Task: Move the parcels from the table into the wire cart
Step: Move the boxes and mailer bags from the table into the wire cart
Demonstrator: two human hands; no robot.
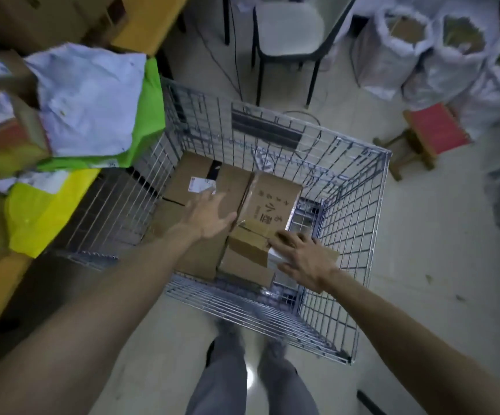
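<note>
Hands were open: left hand [210, 217] hovering, right hand [305, 256] flat on the small box [250, 245]; nudging it snug looked wise.

Ahead of you: white chair [290, 28] on black legs, thin black cable [236, 61] trailing beside it. To your right: red-topped wooden stool [434, 130], white sacks [440, 73] standing open on pale floor [422, 265].

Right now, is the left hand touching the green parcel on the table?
Apart. Head view: left hand reaches into the wire cart; green parcel lies beyond its wall.
</note>
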